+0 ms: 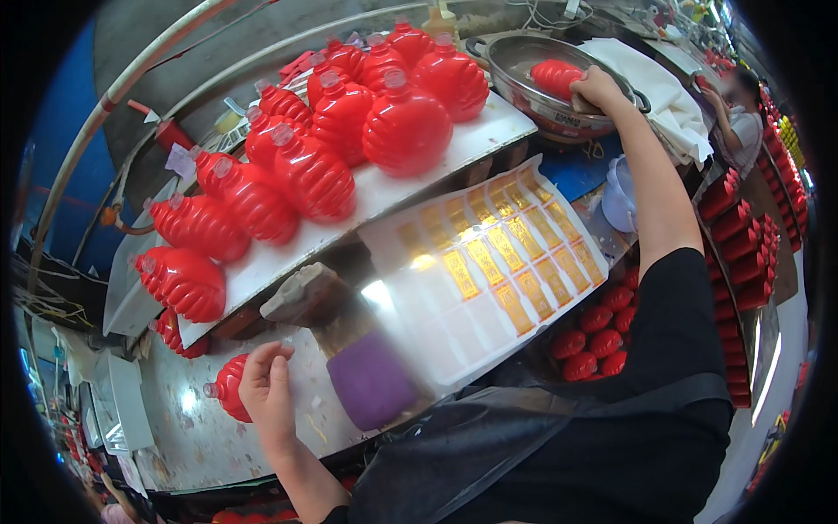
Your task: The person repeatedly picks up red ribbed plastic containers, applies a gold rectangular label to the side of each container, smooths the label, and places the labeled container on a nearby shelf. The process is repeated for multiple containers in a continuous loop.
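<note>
Keep the right hand (598,87) closed over the red bottle (555,77) in the metal basin (524,52) and lift straight, while steadying the other bottle (229,387) on the counter (201,437) under the loosely curled left hand (266,389).

Glossy red ribbed bottles (349,122), clear caps, on white shelf board (489,131). Sticker sheet (489,262): gold labels on white backing. Purple cup (371,384). Steel-grey basin (532,96). Black sleeve (681,306).
</note>
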Demonstrator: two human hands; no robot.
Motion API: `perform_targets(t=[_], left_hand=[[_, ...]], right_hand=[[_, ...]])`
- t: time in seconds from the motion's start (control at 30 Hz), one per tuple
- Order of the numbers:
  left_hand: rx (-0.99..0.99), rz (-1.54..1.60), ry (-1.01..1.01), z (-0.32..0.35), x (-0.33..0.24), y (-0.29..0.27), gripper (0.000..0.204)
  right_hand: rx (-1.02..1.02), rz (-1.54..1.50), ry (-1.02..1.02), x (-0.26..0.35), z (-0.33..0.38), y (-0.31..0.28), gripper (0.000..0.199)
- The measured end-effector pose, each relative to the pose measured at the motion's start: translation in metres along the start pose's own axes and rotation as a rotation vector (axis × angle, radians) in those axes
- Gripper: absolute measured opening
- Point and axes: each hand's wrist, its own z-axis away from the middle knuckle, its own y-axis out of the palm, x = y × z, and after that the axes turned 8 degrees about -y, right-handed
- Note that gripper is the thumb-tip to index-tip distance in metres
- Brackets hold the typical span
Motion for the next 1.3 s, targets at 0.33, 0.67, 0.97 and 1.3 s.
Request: perform_targets(t=[0.33, 0.67, 0.97, 1.3], left_hand=[[0.005, -0.037, 0.016, 0.023, -0.007, -0.001, 0.018], [0.152, -0.404, 0.426, 0.026, -0.018, 0.038, 0.032], [0.043, -0.518, 0.815, 0.033, -0.042, 0.081, 0.085], [0.156, 0.374, -0.072, -0.001, 0.022, 0.051, 0.081]], right_hand=[[-0.391, -1.098, 0.353, 0.018, 0.017, 0.006, 0.026], [-0.307, -0.341, -0.354, 0.074, 0.082, -0.116, 0.032], [0.548, -0.649, -0.893, 0.289, 0.235, -0.058, 0.022], [0.428, -0.175, -0.687, 0.27, 0.267, 0.096, 0.026]])
